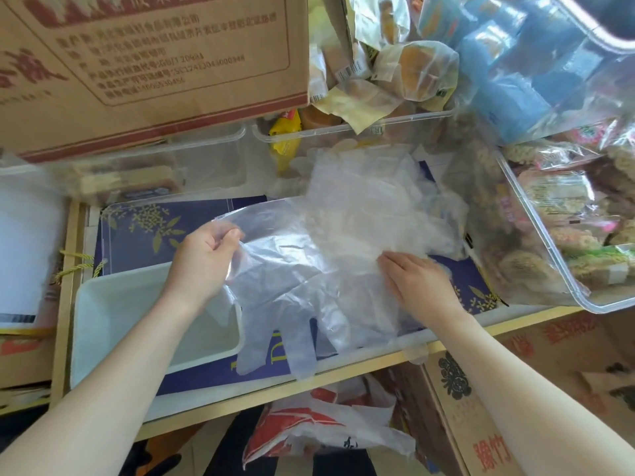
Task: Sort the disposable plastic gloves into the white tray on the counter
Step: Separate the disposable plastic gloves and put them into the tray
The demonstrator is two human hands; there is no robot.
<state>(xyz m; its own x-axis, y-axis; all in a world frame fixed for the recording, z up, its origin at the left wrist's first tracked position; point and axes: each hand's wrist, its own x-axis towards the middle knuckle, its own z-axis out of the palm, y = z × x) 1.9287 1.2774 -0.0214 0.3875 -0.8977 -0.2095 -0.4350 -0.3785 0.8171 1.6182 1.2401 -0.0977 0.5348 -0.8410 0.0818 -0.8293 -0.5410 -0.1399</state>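
At the near left the white tray [103, 304] waits while our left hand [202, 255] pinches the cuff of a limp, slippery glove [285, 286] — best taken there — draped rightward to the glove pile [371, 201], which our right hand [419, 280] presses, fingers spread.

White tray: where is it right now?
Head view, lower left: the white tray sits on the counter under the left hand, beside the glove.
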